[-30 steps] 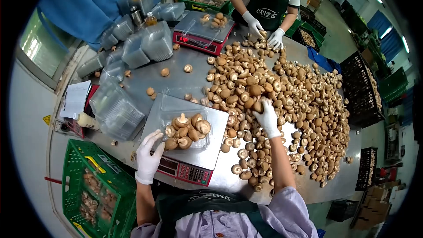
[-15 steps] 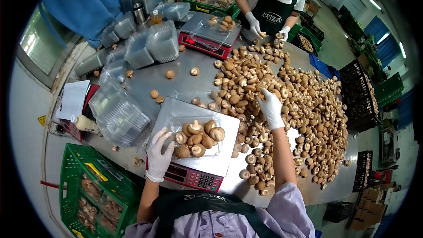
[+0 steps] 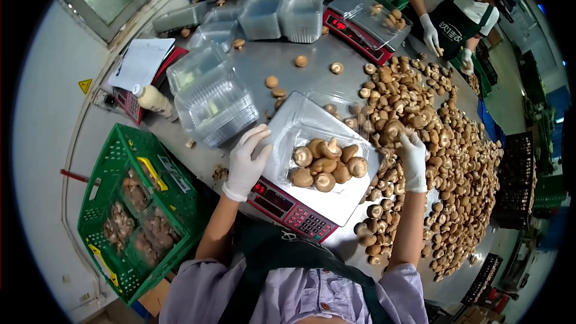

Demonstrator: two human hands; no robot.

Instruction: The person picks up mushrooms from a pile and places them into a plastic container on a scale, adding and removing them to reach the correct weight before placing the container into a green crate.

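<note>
A clear plastic tray (image 3: 292, 168) of brown-capped mushrooms (image 3: 324, 166) sits on the steel plate of a red digital scale (image 3: 292, 212). At the plate's left edge is my left hand (image 3: 247, 165), in a white glove, fingers apart and holding nothing. My gloved right hand (image 3: 414, 163) is closed on a mushroom (image 3: 393, 134), slightly blurred, just right of the tray. Beneath and beyond that hand spreads a large heap of loose mushrooms (image 3: 462, 186). The tray's clear lid lies open behind it, partly over a few mushrooms.
Stacked empty trays (image 3: 215, 105) stand left of the scale. A green crate (image 3: 99, 204) with packed mushrooms is at lower left. A bottle (image 3: 155, 101) and paper (image 3: 141, 63) lie behind it. Across the table, a co-worker's gloved hands (image 3: 431, 35) are near a second scale (image 3: 354, 36).
My view has swung, shifting the scene rightward in the picture. My right hand has come back from the heap toward the tray with a mushroom. My left hand has moved off the tray's edge.
</note>
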